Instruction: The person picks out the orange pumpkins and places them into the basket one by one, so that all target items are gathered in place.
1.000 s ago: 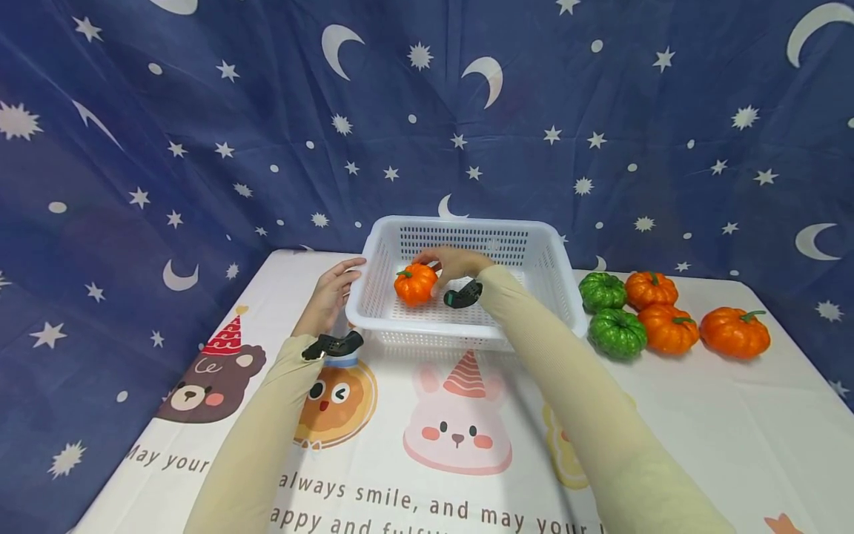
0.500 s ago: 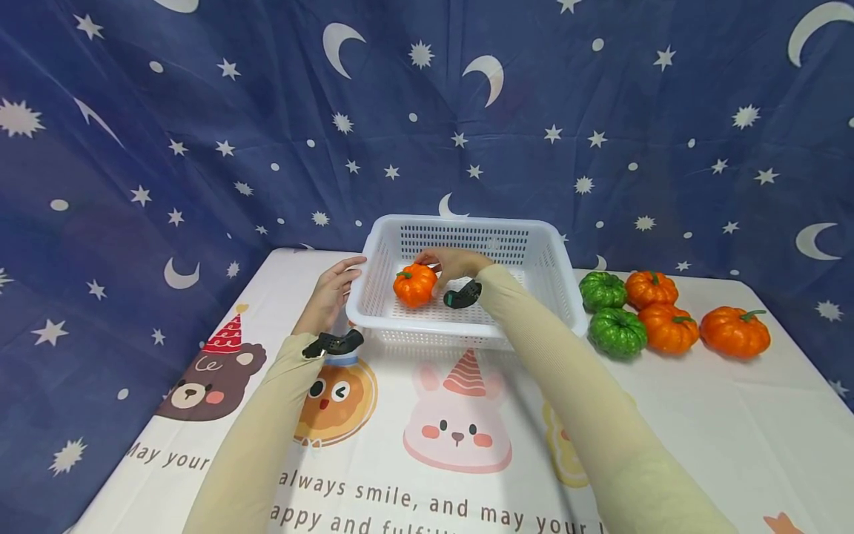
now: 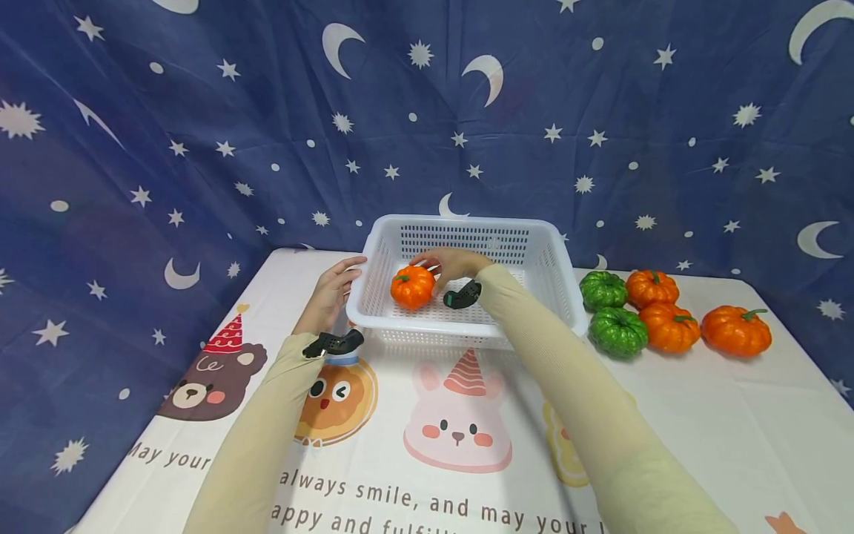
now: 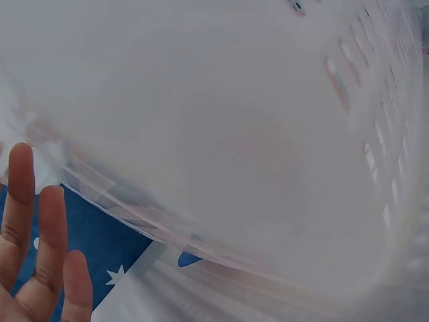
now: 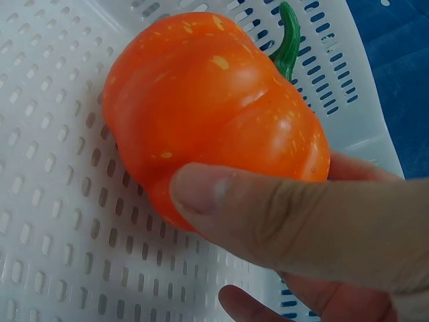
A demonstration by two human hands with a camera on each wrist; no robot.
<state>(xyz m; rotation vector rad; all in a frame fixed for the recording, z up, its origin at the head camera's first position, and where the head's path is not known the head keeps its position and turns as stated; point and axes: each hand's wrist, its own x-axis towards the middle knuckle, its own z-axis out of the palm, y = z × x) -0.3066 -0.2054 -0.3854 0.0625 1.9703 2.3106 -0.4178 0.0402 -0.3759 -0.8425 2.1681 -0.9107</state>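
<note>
In the head view, my right hand point(image 3: 454, 265) reaches into a white plastic basket point(image 3: 434, 326) and holds a small orange pumpkin point(image 3: 411, 289) by its right side. The right wrist view shows my thumb point(image 5: 214, 194) pressed on the ribbed, shiny pumpkin, with part of a finger behind it. The pumpkin's green stem point(image 5: 288, 43) points away from my palm. My left hand point(image 3: 328, 293) rests against the basket's left end. In the left wrist view, its fingers point(image 4: 50, 228) are extended along the basket's pale wall; the thumb is out of that view.
Right of the basket sit two green pumpkins point(image 3: 617, 333) and several orange pumpkins point(image 3: 669, 328), one of them point(image 3: 735, 331) farther right. A white tablecloth point(image 3: 754, 437) with cartoon prints covers the table. A blue star curtain point(image 3: 520, 148) hangs behind.
The orange pumpkin has shifted slightly left and toward me inside the basket, turning a little, with my right fingers following it. My left hand has stayed in place.
</note>
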